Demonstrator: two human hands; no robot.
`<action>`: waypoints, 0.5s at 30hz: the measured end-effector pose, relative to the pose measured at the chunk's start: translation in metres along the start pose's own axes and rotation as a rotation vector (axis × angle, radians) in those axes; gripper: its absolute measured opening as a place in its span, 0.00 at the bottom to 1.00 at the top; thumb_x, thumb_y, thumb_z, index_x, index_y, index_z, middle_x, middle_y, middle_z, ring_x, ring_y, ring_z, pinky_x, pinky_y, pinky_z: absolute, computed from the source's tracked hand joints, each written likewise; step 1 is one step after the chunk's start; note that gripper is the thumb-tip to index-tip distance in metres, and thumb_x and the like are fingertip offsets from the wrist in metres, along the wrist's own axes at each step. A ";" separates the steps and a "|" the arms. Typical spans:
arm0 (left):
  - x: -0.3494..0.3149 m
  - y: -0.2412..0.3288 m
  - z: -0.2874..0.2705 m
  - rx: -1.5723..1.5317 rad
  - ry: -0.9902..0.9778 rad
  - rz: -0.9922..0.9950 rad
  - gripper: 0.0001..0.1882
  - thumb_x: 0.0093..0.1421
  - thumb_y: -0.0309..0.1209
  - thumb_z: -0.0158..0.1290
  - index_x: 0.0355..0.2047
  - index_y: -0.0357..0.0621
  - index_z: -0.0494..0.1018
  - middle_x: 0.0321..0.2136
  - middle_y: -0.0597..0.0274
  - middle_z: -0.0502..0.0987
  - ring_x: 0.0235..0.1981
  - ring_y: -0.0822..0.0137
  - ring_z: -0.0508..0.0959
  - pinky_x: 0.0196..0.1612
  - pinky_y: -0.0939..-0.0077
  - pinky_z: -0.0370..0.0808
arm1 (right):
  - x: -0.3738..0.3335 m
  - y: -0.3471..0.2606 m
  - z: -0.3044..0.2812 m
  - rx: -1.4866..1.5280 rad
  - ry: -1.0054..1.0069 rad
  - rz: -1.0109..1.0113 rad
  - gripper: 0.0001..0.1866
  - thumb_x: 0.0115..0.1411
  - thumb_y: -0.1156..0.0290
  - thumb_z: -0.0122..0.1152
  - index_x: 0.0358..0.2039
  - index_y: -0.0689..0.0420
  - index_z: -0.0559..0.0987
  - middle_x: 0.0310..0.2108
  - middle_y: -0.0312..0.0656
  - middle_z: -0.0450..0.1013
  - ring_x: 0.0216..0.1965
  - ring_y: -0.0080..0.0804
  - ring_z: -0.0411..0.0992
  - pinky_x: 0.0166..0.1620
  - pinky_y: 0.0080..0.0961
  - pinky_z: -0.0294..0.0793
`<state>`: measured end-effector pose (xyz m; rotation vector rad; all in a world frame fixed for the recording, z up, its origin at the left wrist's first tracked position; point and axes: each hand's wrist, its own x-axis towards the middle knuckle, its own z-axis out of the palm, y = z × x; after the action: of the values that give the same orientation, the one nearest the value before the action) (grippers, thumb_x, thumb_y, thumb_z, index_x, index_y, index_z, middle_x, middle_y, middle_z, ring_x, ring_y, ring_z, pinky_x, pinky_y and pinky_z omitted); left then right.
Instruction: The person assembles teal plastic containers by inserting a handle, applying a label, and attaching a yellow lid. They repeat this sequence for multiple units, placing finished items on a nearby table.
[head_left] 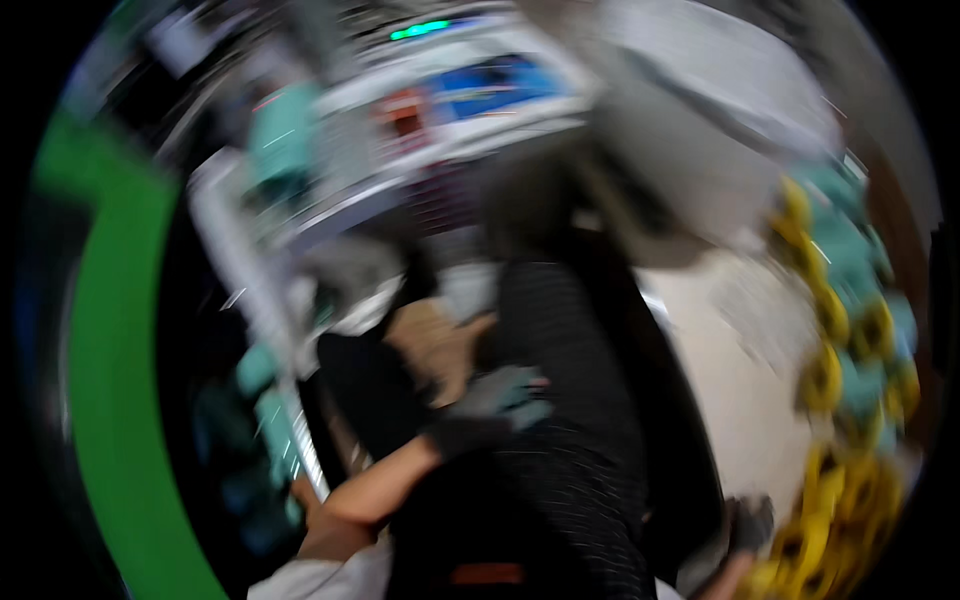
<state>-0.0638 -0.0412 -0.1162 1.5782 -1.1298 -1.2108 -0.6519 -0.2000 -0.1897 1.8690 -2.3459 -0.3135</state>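
Note:
The view is smeared by motion. My left hand (505, 397), in a grey and teal glove with a dark cuff, lies across my lap against my dark-clothed right thigh. Its fingers are too blurred to read, and nothing held can be made out. Low on the right, my right hand (750, 524), in a dark grey glove, is beside a pile of yellow ring-shaped parts (830, 500); its fingers are blurred too. Teal parts (845, 235) mixed with yellow rings continue up the right side.
Ahead stands a white workbench (350, 205) with a blue panel (495, 85), a red-brown item (405, 112) and a teal cylinder (282, 140). A large white sack or bin (690, 120) is at upper right. More teal pieces (275, 430) lie on the left, near a green floor strip (115, 370).

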 end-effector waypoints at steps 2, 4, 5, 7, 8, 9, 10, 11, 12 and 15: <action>-0.003 -0.021 -0.009 0.379 0.237 0.217 0.30 0.68 0.46 0.62 0.63 0.44 0.69 0.52 0.54 0.75 0.55 0.58 0.77 0.59 0.59 0.76 | -0.023 -0.084 -0.109 0.150 0.464 -0.279 0.34 0.67 0.51 0.66 0.63 0.63 0.74 0.59 0.55 0.74 0.58 0.51 0.74 0.62 0.44 0.74; -0.027 -0.001 -0.027 0.215 0.434 0.101 0.29 0.66 0.43 0.63 0.62 0.44 0.69 0.51 0.54 0.74 0.53 0.58 0.77 0.59 0.61 0.75 | -0.028 -0.151 -0.180 0.238 0.858 -0.540 0.30 0.65 0.56 0.71 0.57 0.67 0.78 0.51 0.57 0.78 0.50 0.53 0.78 0.56 0.45 0.79; -0.041 -0.015 -0.038 0.237 0.613 0.183 0.27 0.65 0.38 0.64 0.60 0.44 0.69 0.52 0.53 0.73 0.54 0.58 0.77 0.58 0.62 0.75 | -0.035 -0.184 -0.191 0.486 0.789 -0.669 0.26 0.67 0.61 0.69 0.57 0.68 0.77 0.52 0.56 0.78 0.51 0.51 0.77 0.57 0.43 0.78; -0.078 -0.045 -0.069 0.288 1.066 0.236 0.25 0.63 0.33 0.65 0.56 0.40 0.70 0.49 0.53 0.74 0.48 0.60 0.78 0.53 0.67 0.77 | -0.017 -0.249 -0.162 0.995 0.300 -0.823 0.30 0.72 0.59 0.60 0.68 0.62 0.70 0.66 0.52 0.70 0.65 0.45 0.69 0.67 0.38 0.68; -0.091 -0.070 -0.089 0.301 1.250 0.214 0.24 0.62 0.33 0.66 0.54 0.38 0.71 0.47 0.52 0.75 0.44 0.61 0.79 0.50 0.70 0.78 | -0.049 -0.288 -0.172 1.030 0.194 -0.906 0.27 0.73 0.63 0.58 0.67 0.63 0.70 0.64 0.51 0.71 0.63 0.43 0.70 0.66 0.37 0.68; -0.104 -0.088 -0.102 0.246 1.411 0.091 0.25 0.61 0.33 0.66 0.54 0.35 0.71 0.45 0.51 0.76 0.44 0.59 0.79 0.50 0.67 0.78 | -0.057 -0.332 -0.145 1.517 -0.335 -0.759 0.26 0.73 0.66 0.56 0.67 0.64 0.70 0.64 0.50 0.71 0.63 0.44 0.69 0.67 0.36 0.66; -0.122 -0.111 -0.114 0.170 1.567 -0.046 0.26 0.60 0.33 0.67 0.53 0.33 0.72 0.43 0.49 0.78 0.44 0.57 0.79 0.50 0.65 0.78 | -0.066 -0.355 -0.161 1.081 -0.018 -1.132 0.26 0.72 0.67 0.57 0.66 0.64 0.70 0.62 0.51 0.71 0.62 0.45 0.70 0.66 0.38 0.67; -0.145 -0.155 -0.131 0.084 1.733 -0.164 0.27 0.59 0.35 0.67 0.53 0.33 0.71 0.44 0.50 0.78 0.45 0.57 0.79 0.50 0.64 0.78 | -0.079 -0.377 -0.175 0.947 -0.035 -1.258 0.25 0.71 0.69 0.58 0.66 0.65 0.71 0.62 0.52 0.71 0.62 0.47 0.70 0.66 0.39 0.67; -0.193 -0.220 -0.140 -0.023 1.943 -0.328 0.29 0.58 0.37 0.68 0.53 0.33 0.71 0.45 0.50 0.78 0.46 0.57 0.79 0.51 0.64 0.77 | -0.095 -0.400 -0.183 0.809 -0.061 -1.407 0.25 0.69 0.71 0.59 0.65 0.66 0.71 0.62 0.53 0.71 0.62 0.48 0.70 0.66 0.39 0.67; -0.317 -0.360 -0.142 -0.005 2.393 -0.996 0.36 0.55 0.45 0.68 0.56 0.34 0.69 0.50 0.46 0.78 0.52 0.52 0.78 0.54 0.60 0.76 | -0.130 -0.442 -0.184 0.824 -0.211 -1.586 0.23 0.67 0.75 0.60 0.61 0.68 0.73 0.59 0.56 0.73 0.60 0.53 0.71 0.66 0.41 0.67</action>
<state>0.0930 0.3678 -0.3585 1.9930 1.2503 0.7132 -0.1624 -0.1832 -0.1123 3.7563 -0.3978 0.4569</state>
